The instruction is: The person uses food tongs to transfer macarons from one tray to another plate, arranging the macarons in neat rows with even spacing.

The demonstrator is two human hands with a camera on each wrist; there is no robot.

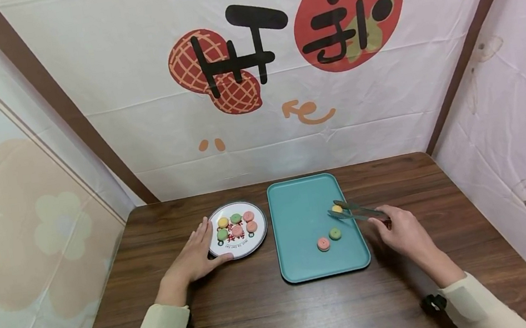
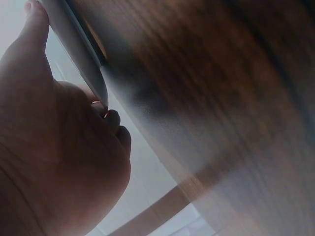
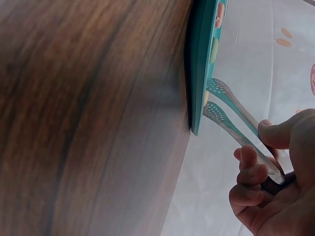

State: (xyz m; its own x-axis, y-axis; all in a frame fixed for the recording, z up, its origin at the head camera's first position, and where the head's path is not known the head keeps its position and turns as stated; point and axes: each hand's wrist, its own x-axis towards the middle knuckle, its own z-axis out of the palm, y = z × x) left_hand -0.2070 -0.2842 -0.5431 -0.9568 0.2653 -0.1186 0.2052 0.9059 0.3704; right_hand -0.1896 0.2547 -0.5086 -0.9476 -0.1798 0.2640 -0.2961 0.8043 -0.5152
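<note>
Yellow macaron (image 1: 337, 208) partly hidden by tongs (image 1: 343, 215), fine print on plate (image 1: 259, 224) illegible, tabletop (image 2: 206, 108) blurred

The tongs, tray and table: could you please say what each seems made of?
The tongs look like smooth metal: thin arms, bright reflections, punched holes. The tray seems to be teal plastic, fairly matte: even colour, rounded corners. The table could be wood or laminate, satin-finished: dark grain, soft glare.

Tongs (image 3: 219, 115) flank a yellow macaron (image 1: 337, 209) on a tray (image 1: 294, 204).
</note>
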